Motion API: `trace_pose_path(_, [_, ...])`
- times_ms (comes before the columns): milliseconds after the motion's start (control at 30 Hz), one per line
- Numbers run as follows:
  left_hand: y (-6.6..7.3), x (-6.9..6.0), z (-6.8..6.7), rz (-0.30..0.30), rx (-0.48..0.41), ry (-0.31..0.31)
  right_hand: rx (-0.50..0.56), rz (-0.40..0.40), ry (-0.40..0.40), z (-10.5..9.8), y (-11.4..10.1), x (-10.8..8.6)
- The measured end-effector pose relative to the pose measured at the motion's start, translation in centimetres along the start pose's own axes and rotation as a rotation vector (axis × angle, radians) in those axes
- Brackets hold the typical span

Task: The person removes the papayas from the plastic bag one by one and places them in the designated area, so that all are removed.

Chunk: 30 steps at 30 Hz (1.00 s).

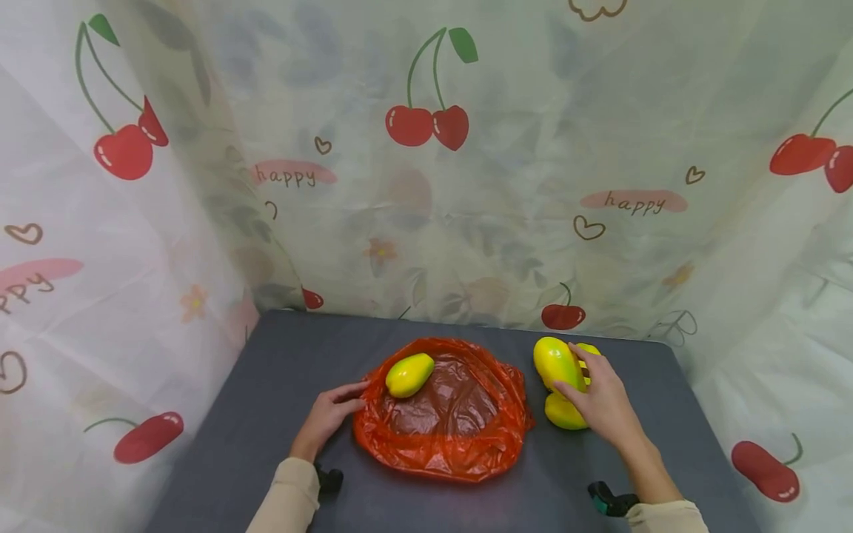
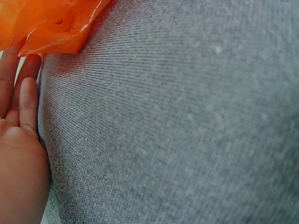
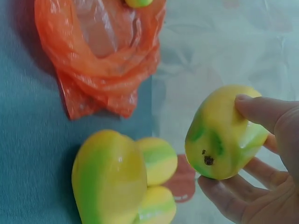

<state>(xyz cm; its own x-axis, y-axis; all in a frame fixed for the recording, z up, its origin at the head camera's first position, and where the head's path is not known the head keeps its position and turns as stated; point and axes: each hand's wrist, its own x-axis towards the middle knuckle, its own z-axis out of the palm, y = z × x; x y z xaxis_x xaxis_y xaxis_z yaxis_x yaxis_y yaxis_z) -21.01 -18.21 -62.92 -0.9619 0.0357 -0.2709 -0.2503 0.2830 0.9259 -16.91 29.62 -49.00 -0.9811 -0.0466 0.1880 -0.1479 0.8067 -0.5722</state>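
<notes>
Left hand (image 1: 328, 416): straight fingers touching the red bag's (image 1: 440, 466) left edge
Right hand (image 1: 603, 394): grips a mango (image 1: 557, 361), right of the bag
Loose mangoes (image 1: 565, 413): also right of it
Bagged mango (image 1: 409, 375): inside, toward the left
Curtain (image 1: 466, 207): behind the bag, reads "happy"

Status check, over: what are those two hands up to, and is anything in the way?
Right hand holding one fruit. Left hand at edge of open bag. Second fruit inside. Nothing visible in the way.

grey table (image 1: 280, 370) | cherry-patterned curtain (image 1: 513, 178) on 3 sides | "happy" prints (image 1: 293, 174): 2 whole
</notes>
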Motion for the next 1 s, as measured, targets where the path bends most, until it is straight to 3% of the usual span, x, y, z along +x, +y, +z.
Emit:
trace_pose_path(367, [0.3,0.0,0.0,-0.011,-0.018,-0.004,-0.050,0.075,0.074,-2.3,1.8,-0.3])
trace_pose_path(767, [0.2,0.1,0.1,-0.006,-0.029,-0.006,-0.084,0.216,0.088,-2.1,7.0,-0.6])
trace_pose_path(1000, [0.1,0.0,0.1,-0.006,-0.031,-0.004,-0.072,0.290,0.085,-2.4,8.7,-0.5])
